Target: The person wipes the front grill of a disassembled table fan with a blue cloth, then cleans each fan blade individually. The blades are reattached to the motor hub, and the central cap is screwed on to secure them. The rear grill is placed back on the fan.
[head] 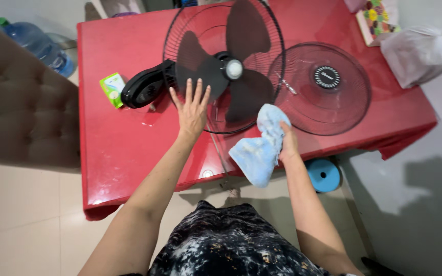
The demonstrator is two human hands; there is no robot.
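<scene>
Fan (pixel 224 66) flat, blades upward

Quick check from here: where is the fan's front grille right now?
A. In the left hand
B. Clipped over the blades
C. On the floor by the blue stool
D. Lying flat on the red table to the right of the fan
D: the front grille lies flat on the red table, right of the fan's bare blades; the left hand rests on the fan and the right hand holds a blue cloth.

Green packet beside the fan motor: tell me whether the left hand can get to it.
Probably yes. The left hand rests on the fan guard, the green packet lies nearby, with only the motor housing between.
</scene>
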